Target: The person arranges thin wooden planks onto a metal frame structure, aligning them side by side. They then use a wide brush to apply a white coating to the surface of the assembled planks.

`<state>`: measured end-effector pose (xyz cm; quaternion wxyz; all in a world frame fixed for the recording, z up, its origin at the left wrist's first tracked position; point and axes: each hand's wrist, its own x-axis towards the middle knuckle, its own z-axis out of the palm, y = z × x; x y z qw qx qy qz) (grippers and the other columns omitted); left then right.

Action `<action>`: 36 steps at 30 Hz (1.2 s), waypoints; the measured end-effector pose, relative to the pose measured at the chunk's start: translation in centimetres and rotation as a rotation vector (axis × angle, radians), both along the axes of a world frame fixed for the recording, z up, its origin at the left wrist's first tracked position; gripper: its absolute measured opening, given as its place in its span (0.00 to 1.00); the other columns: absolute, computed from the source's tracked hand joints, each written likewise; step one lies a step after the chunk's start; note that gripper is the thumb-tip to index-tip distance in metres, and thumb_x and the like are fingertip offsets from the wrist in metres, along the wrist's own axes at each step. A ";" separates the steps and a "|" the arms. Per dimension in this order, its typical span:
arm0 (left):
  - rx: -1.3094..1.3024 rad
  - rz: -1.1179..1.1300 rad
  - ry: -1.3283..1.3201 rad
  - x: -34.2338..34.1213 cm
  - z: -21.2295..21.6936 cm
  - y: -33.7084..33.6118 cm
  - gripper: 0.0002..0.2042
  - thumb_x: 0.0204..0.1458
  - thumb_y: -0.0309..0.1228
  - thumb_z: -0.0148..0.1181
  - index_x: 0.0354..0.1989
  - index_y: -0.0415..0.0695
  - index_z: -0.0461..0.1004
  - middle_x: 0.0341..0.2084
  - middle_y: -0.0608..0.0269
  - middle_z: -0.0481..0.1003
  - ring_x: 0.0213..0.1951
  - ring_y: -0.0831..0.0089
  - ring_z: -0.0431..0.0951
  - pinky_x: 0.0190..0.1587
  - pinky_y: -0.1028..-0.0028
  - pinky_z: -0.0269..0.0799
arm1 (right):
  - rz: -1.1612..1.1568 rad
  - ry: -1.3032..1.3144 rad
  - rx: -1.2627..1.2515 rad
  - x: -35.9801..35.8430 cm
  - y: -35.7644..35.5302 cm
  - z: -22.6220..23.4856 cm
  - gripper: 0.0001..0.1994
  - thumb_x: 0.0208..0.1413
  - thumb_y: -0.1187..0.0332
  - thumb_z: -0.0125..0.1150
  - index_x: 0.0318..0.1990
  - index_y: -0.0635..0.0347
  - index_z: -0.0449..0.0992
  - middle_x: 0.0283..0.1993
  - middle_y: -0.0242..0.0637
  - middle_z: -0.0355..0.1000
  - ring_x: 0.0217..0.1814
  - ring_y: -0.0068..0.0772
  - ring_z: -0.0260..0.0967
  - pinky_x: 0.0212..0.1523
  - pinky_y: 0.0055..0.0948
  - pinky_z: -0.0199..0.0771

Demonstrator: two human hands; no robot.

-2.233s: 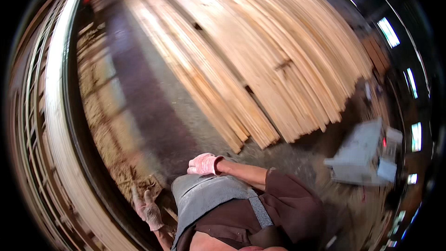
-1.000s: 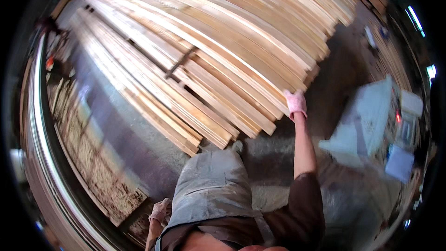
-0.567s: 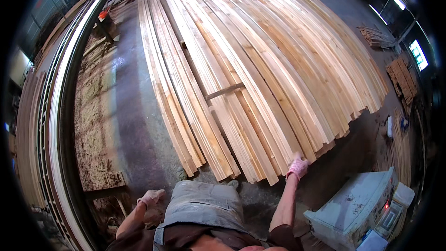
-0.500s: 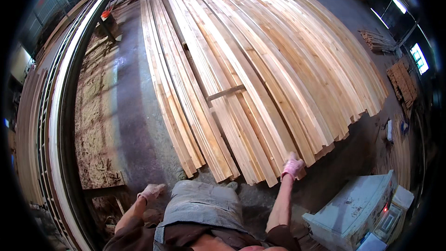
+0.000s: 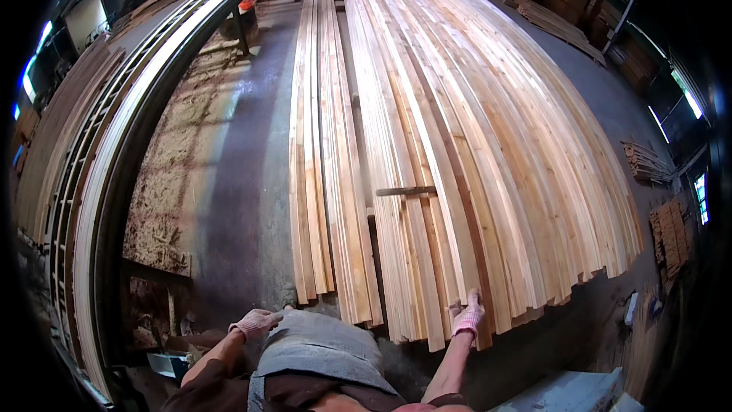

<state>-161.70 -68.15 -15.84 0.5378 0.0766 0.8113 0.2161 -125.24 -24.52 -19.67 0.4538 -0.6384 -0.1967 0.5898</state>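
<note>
Looking down from the head view, only one camera to go on. Right hand (image 5: 467, 317) in a knit work glove rests on the near end of a long pale board (image 5: 457, 206) in the big board stack (image 5: 488, 137), fingers curled over the end; looks like a grip on that board, though whether the thumb wraps under is not visible. Left hand (image 5: 255, 323), also gloved, hangs loosely half-closed beside the grey apron (image 5: 320, 347), holding nothing, well apart from the timber.

The stack lies on the concrete floor (image 5: 244, 175), ends toward the person, running away to the far end of the hall. A smaller row of boards (image 5: 324, 183) lies just left of it, with a short cross batten (image 5: 406, 191) on the gap side.

Handling judgement: board is very long and thin, so stiff across but whippy along its length; lifted by one end it will likely sag and drag. Raw sawn softwood, splintery, not slippery. Best hold is the end, both hands, edges pinched.

Hard to make out: underside of the stack, how many layers deep, what supports it. Sawdust patch (image 5: 171, 183) and curved rail frame (image 5: 114, 183) at left are distorted by the lens. A person at the far end is cut off at the top edge. Grey machine corner (image 5: 568, 395) bottom right mostly out of frame.
</note>
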 end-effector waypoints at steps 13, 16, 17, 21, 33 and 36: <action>0.518 -0.451 -0.073 -1.7 8.6 11.0 0.30 0.62 0.55 0.55 0.64 0.45 0.72 0.53 0.55 0.78 0.58 0.67 0.75 0.62 0.67 0.67 | 0.517 0.241 0.189 -17.8 -14.2 12.9 0.10 0.61 0.66 0.61 0.46 0.57 0.71 0.32 0.39 0.75 0.24 0.40 0.78 0.18 0.34 0.82; 0.661 -0.256 -0.307 -4.7 7.4 10.1 0.33 0.62 0.56 0.54 0.67 0.44 0.68 0.58 0.52 0.75 0.60 0.63 0.73 0.64 0.64 0.67 | 0.641 0.198 0.216 -23.9 -18.4 13.9 0.08 0.63 0.64 0.60 0.45 0.55 0.72 0.30 0.39 0.76 0.27 0.42 0.81 0.21 0.35 0.83; 0.713 -0.146 -0.405 -6.0 7.3 9.4 0.34 0.63 0.56 0.54 0.68 0.43 0.66 0.59 0.51 0.73 0.61 0.62 0.73 0.64 0.63 0.67 | 0.689 0.215 0.196 -25.7 -19.8 14.1 0.10 0.64 0.65 0.58 0.48 0.57 0.69 0.33 0.41 0.76 0.27 0.43 0.81 0.22 0.35 0.84; 0.828 0.166 -0.474 -12.9 8.6 7.8 0.35 0.63 0.55 0.53 0.68 0.39 0.63 0.61 0.47 0.70 0.60 0.61 0.73 0.62 0.65 0.69 | 0.838 0.246 0.136 -32.6 -26.3 15.3 0.14 0.66 0.68 0.51 0.55 0.64 0.64 0.40 0.45 0.76 0.30 0.45 0.81 0.24 0.35 0.84; 0.864 -0.285 0.230 -21.6 17.1 3.0 0.18 0.66 0.42 0.46 0.60 0.53 0.71 0.41 0.46 0.76 0.45 0.50 0.79 0.48 0.60 0.73 | 0.938 0.252 0.231 -42.5 -34.5 19.9 0.18 0.65 0.62 0.58 0.55 0.65 0.68 0.40 0.46 0.78 0.31 0.47 0.82 0.21 0.36 0.84; 0.950 -0.410 0.563 -24.7 14.4 1.9 0.17 0.65 0.42 0.47 0.59 0.54 0.72 0.40 0.46 0.77 0.43 0.52 0.80 0.47 0.61 0.74 | 1.039 0.254 0.258 -45.2 -35.7 20.2 0.20 0.66 0.56 0.57 0.55 0.62 0.68 0.41 0.44 0.77 0.32 0.46 0.81 0.23 0.35 0.83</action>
